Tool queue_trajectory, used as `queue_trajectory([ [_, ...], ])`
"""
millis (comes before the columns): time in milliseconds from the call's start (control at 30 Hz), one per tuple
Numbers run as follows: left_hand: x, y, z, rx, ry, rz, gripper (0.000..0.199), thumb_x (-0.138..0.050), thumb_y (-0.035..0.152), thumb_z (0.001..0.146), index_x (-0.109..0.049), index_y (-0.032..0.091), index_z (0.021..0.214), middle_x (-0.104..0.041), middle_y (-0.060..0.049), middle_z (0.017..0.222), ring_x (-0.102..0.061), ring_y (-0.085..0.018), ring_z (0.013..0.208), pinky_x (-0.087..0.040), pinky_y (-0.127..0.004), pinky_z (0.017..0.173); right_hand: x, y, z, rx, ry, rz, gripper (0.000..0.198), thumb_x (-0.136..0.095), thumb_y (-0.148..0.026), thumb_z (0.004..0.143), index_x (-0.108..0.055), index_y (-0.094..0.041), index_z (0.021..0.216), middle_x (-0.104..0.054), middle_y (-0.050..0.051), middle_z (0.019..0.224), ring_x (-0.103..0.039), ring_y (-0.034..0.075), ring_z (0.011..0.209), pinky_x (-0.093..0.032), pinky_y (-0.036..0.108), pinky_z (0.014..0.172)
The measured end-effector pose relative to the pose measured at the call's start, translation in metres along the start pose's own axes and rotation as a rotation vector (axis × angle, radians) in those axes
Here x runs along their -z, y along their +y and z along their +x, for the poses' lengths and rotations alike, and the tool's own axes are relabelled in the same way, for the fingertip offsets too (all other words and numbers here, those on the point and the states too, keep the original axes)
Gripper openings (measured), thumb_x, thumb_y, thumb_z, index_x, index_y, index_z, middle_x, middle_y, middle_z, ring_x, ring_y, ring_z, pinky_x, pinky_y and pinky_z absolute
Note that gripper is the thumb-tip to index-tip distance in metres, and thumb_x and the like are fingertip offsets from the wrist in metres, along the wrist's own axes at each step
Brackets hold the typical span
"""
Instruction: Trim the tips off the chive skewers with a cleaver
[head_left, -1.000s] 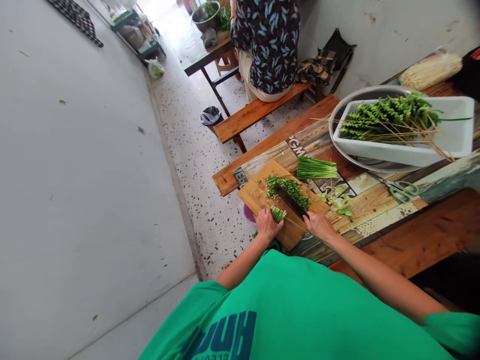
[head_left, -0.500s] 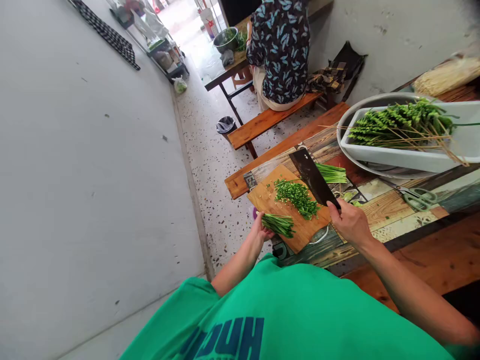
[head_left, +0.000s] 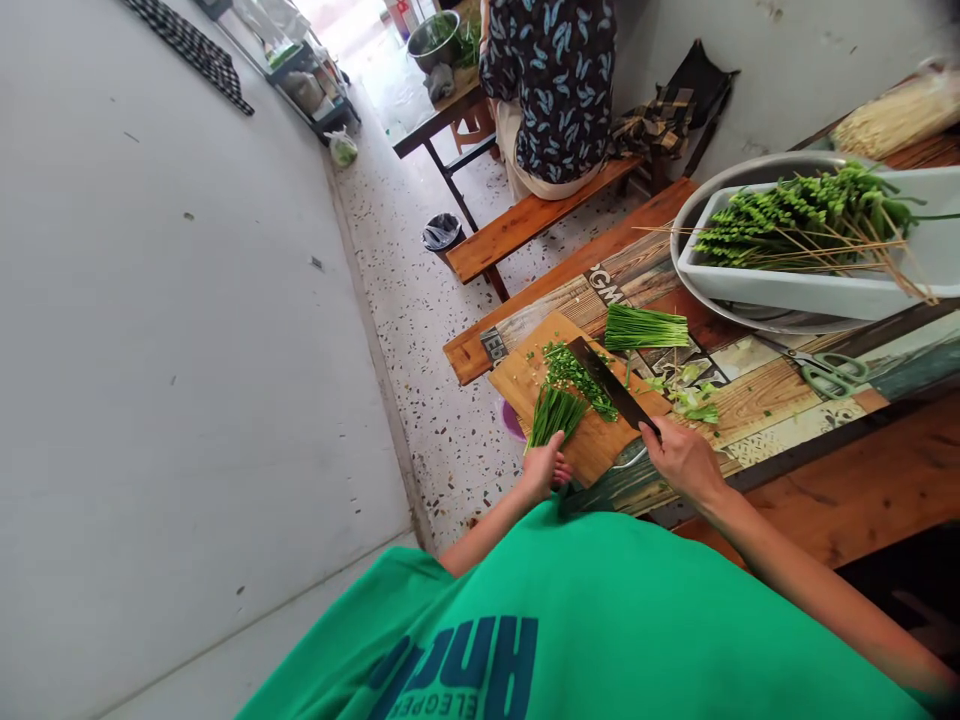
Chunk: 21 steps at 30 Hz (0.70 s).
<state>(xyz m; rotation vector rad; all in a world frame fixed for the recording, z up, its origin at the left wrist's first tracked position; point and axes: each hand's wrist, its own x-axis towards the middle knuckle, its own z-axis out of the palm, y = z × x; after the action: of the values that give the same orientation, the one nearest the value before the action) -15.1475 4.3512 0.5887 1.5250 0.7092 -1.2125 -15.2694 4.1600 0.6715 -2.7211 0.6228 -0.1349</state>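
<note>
My left hand [head_left: 546, 470] is closed round the near end of a bunch of chives [head_left: 556, 412] at the left side of the wooden cutting board [head_left: 600, 455]. In my right hand [head_left: 684, 458] is the handle of a dark cleaver [head_left: 611, 388], its blade slanting up and left across the board. Chopped chives [head_left: 574, 368] lie in a pile between the bunch and the blade. Past the cleaver, another bundle of long chives [head_left: 646, 328] rests on the patterned table. Trimmed leaf scraps [head_left: 694, 400] are scattered to the right of the board.
At the right, a large metal basin [head_left: 684, 215] holds a white tray [head_left: 810, 290] of skewered greens [head_left: 810, 225]. Scissors [head_left: 829, 372] lie in front of it. Wooden benches [head_left: 517, 240] stand beyond the table, where a person [head_left: 559, 95] sits. A bin [head_left: 442, 235] is on the floor.
My left hand has swung the chive bunch so it points up and away instead of right. The cleaver has dropped lower over the board, its blade turned more edge-on.
</note>
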Motion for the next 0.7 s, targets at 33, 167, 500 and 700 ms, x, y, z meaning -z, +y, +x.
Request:
queue_trajectory([
  [33,0.000,0.001,0.000,-0.158,0.074,0.112,0.067,-0.069,0.065,0.069,-0.057,0.013,0.109,-0.064,-0.019,0.108,-0.061,-0.032,0.109,-0.053,-0.039,0.083,-0.003,0.001,-0.003,-0.014,-0.019,-0.011,0.051,-0.025,-0.046,0.099,-0.062,-0.016,0.079,-0.063,0.007,0.065,-0.053,0.016,0.057,-0.025,0.029,0.056],
  [167,-0.010,0.013,0.018,-0.796,0.475,0.760,0.109,-0.078,0.063,0.058,-0.035,0.007,0.142,-0.037,-0.027,0.148,-0.026,-0.040,0.143,-0.030,-0.049,0.112,-0.012,-0.002,-0.008,-0.062,-0.133,-0.079,0.043,-0.030,-0.041,0.099,-0.063,-0.016,0.085,-0.068,0.008,0.074,-0.058,0.017,0.065,-0.027,0.029,0.058],
  [500,-0.039,-0.001,0.080,-0.940,0.475,1.031,0.068,-0.067,0.042,0.082,-0.046,0.010,0.138,-0.041,-0.027,0.145,-0.035,-0.040,0.133,-0.028,-0.053,0.109,-0.028,-0.024,0.005,0.063,-0.449,-0.322,0.034,-0.032,-0.029,0.098,-0.064,-0.017,0.096,-0.069,0.010,0.086,-0.062,0.017,0.072,-0.024,0.029,0.056],
  [700,-0.040,-0.006,0.087,-0.914,0.489,1.063,0.050,-0.048,0.028,0.092,-0.047,0.006,0.138,-0.042,-0.025,0.144,-0.037,-0.037,0.132,-0.030,-0.050,0.109,-0.040,-0.019,0.008,0.058,-0.525,-0.343,0.033,-0.030,-0.027,0.098,-0.062,-0.017,0.098,-0.069,0.011,0.089,-0.066,0.019,0.077,-0.027,0.028,0.056],
])
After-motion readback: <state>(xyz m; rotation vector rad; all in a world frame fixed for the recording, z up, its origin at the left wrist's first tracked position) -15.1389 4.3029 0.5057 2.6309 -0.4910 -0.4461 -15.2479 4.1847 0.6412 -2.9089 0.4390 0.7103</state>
